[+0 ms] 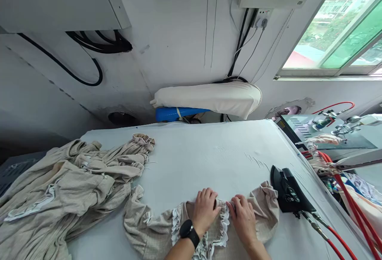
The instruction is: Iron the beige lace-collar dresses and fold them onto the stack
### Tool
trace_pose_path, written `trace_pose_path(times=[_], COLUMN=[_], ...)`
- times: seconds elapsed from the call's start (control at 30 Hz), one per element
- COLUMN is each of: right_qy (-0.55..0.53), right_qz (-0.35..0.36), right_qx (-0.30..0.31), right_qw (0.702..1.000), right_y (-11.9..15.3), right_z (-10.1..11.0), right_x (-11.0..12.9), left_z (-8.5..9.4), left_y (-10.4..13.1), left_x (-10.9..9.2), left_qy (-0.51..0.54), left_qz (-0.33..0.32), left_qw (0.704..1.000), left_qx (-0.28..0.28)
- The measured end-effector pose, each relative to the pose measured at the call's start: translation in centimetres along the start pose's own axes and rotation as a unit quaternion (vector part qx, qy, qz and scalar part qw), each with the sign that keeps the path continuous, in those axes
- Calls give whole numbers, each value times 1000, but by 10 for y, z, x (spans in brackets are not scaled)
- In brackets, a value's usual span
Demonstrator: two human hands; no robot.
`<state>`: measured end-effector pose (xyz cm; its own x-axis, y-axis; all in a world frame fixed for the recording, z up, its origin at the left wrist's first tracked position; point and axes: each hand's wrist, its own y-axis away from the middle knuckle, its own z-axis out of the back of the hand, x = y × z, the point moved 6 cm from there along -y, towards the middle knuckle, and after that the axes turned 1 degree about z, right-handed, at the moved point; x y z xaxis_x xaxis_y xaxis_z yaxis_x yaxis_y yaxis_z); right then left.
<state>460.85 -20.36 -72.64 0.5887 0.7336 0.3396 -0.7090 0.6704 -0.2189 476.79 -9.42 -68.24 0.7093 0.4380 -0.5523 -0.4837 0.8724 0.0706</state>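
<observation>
A beige garment (158,232) with white ruffled trim lies on the white-covered table (203,152) at the front edge of the view. My left hand (205,210), with a black watch on the wrist, rests on its upper edge beside the trim, fingers bent over the cloth. My right hand (243,216) is on the cloth just right of the ruffle, its thumb and fingers pinched at the edge. A black iron (289,192) with red hoses stands right of the garment's sleeve, touched by neither hand.
More beige garments (89,184) are heaped on the table's left side. Behind the far edge lies a white padded roll (209,97) above a blue one (179,113). Red hoses (352,200) and a metal machine (325,129) stand at the right.
</observation>
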Motion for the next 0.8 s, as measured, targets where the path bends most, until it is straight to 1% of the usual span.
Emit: trace_pose_path(times=[0.07, 0.1, 0.17, 0.23, 0.3, 0.33, 0.37, 0.4, 0.47, 0.5, 0.53, 0.6, 0.63, 0.73, 0.8], right_qy=[19, 27, 36, 36, 35, 29, 13, -10, -59, -71, -70, -48, -43, -52, -45], right_qz=[32, 41, 37, 4, -66, -91, -89, -57, 52, 85, 82, 27, 15, 61, 47], right_qx=[25, 28, 20, 2, -46, -75, -95, -98, -64, -44, -34, -40, -38, -8, -18], right_qw=[999, 998, 998, 999, 996, 993, 991, 993, 995, 993, 994, 998, 998, 997, 998], right_y=[-10, -17, -30, -35, -29, -22, -16, -10, 0, 4, 5, 3, 2, -4, -13], right_z=[-9, -11, -10, -4, 9, 16, 21, 22, 18, 15, 12, 7, 3, -4, 4], right_x=[-1, -4, -11, -13, -8, -1, 10, 23, 51, 59, 61, 53, 51, 56, 48], left_z=[-15, -18, -19, -16, -14, -12, -11, -10, -10, -11, -11, -13, -12, -12, -12], left_y=[-16, -23, -33, -38, -39, -39, -40, -42, -48, -52, -56, -63, -65, -66, -63], left_x=[-5, -5, -4, -3, -2, 0, 3, 6, 13, 15, 18, 22, 23, 25, 22], left_qy=[-30, -44, -69, -87, -82, -70, -53, -34, -3, 7, 13, 14, 10, -1, -2], left_qz=[-14, -17, -24, -35, -38, -30, -17, -1, 25, 30, 32, 24, 21, 27, 42], left_qw=[999, 998, 996, 995, 995, 997, 998, 999, 999, 998, 996, 993, 992, 993, 993], left_qx=[29, 36, 43, 45, 40, 34, 29, 27, 41, 59, 79, 113, 121, 117, 108])
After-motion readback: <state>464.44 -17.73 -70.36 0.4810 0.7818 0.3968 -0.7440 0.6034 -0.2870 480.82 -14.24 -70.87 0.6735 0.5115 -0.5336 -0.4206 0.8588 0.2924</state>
